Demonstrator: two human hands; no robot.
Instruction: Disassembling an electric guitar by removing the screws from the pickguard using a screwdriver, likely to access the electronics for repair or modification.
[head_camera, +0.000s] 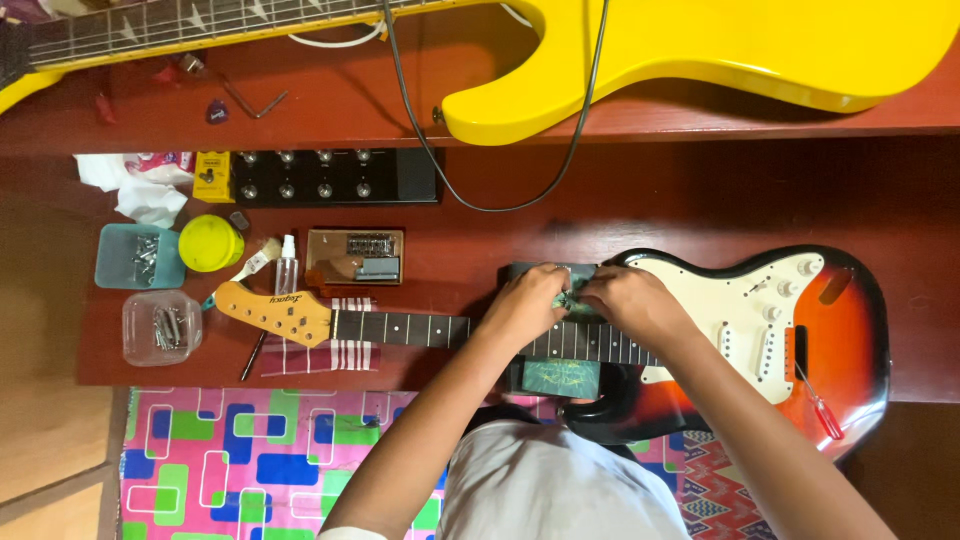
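Meeting over the sunburst guitar (740, 330) neck, running left-right: left hand (527, 305) and right hand (630, 300) pinch what looks like green cloth (572, 298).

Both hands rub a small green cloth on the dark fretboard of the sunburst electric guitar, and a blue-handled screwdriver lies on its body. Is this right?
Not quite: the head view shows the screwdriver on the sunburst electric guitar has a red handle. Both hands, left hand and right hand, do hold the small green cloth on the dark fretboard.

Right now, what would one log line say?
left hand: on guitar neck | right hand: pressing green cloth on frets | sunburst guitar: flat on table | red screwdriver: on body
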